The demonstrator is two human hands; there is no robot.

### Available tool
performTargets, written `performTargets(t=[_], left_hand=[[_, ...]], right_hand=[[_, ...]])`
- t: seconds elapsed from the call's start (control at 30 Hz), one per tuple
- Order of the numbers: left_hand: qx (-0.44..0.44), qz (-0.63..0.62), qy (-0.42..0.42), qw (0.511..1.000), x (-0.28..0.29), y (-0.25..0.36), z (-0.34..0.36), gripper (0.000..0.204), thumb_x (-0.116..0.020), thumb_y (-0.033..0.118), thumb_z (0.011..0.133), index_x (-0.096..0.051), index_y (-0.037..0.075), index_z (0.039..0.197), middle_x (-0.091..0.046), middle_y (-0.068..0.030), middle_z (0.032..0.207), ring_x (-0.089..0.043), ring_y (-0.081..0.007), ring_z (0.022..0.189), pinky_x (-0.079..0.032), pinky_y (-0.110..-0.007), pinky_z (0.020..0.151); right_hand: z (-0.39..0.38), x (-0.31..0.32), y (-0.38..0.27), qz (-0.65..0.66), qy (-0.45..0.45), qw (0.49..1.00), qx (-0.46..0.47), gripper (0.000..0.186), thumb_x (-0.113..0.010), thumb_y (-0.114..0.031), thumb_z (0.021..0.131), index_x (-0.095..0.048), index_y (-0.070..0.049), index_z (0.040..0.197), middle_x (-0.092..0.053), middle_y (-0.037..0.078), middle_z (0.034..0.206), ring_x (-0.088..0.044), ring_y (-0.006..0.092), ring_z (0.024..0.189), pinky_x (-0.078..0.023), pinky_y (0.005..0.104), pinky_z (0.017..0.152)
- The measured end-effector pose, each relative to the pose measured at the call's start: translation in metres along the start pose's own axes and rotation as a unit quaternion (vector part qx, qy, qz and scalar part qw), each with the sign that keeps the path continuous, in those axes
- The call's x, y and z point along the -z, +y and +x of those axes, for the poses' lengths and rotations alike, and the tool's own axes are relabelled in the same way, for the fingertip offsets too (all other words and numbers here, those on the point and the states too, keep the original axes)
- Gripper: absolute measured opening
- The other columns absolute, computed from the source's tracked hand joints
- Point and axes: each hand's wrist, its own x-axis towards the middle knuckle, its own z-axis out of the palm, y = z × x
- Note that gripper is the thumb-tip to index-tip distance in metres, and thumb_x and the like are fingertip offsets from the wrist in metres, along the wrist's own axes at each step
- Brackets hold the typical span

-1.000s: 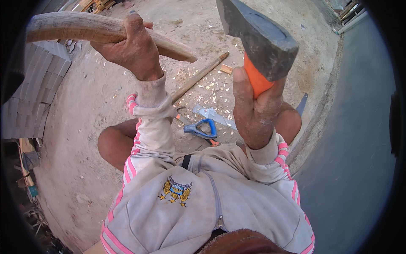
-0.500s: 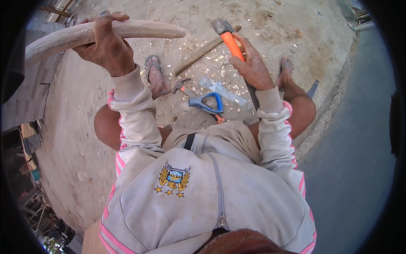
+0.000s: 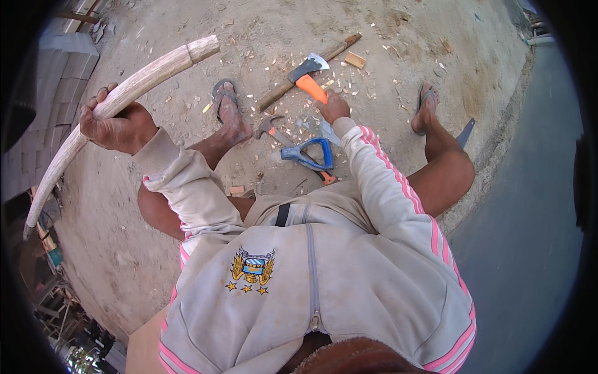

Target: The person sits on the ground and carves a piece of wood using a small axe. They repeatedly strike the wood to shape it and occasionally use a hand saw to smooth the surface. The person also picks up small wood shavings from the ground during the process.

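Note:
My left hand (image 3: 118, 124) is wrapped around a long pale wooden pole (image 3: 146, 78); the fisheye view bends its shape. One end rises toward the top middle, the other slants down at the far left. My right hand (image 3: 334, 107) grips the orange handle of a hatchet (image 3: 311, 88), whose dark head with a bright edge lies over a rough wooden stick (image 3: 274, 93) on the ground. Between my legs are a claw hammer (image 3: 268, 126) and a blue D-shaped handle (image 3: 308, 156). Beside them lies a clear plastic piece (image 3: 305, 124), partly covered by my right arm.
Wood chips litter the sandy ground, with a small wood block (image 3: 355, 60) at the upper right. A saw blade (image 3: 465, 133) sticks out beyond my right knee. Grey blocks (image 3: 62, 81) are stacked at the left. A smooth grey slab (image 3: 517, 206) runs along the right.
The pole has swung to a steeper slant, and my left hand has moved left and down with it. My right hand has moved left and down with the hatchet, uncovering the small block.

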Motion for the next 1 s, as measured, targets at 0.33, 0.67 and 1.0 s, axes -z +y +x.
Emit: performTargets(t=[0.33,0.67,1.0], left_hand=[[0.1,-0.061,0.115,0.986,0.077,-0.011,0.016,0.019,-0.066,0.024,0.08,-0.053,0.011,0.077,-0.057,-0.0059,0.07,-0.06,-0.0229,0.07,-0.054,-0.04,0.074],[0.227,-0.209,0.124,0.943,0.098,-0.047,0.001,0.017,-0.065,0.018,0.081,-0.05,0.012,0.077,-0.057,-0.0029,0.072,-0.056,-0.0197,0.066,-0.051,-0.038,0.068],[0.285,-0.131,0.173,0.934,0.087,-0.05,-0.009,0.017,-0.064,0.019,0.083,-0.048,0.012,0.086,-0.058,-0.0051,0.069,-0.056,-0.0192,0.065,-0.05,-0.035,0.065]], right_hand=[[-0.006,-0.052,0.007,0.072,-0.041,0.997,-0.011,0.056,-0.064,-0.048,0.086,-0.056,-0.008,0.125,-0.067,0.024,0.112,-0.064,0.0436,0.104,-0.05,0.0504,0.089],[0.01,-0.081,0.048,0.042,-0.002,0.996,0.085,0.062,-0.068,-0.043,0.083,-0.057,-0.004,0.13,-0.067,0.024,0.112,-0.063,0.043,0.107,-0.049,0.0495,0.093],[-0.112,0.14,-0.236,0.318,-0.146,0.874,0.336,0.043,-0.073,-0.039,0.089,-0.068,0.001,0.105,-0.066,0.009,0.079,-0.062,0.0143,0.07,-0.051,0.0298,0.065]])
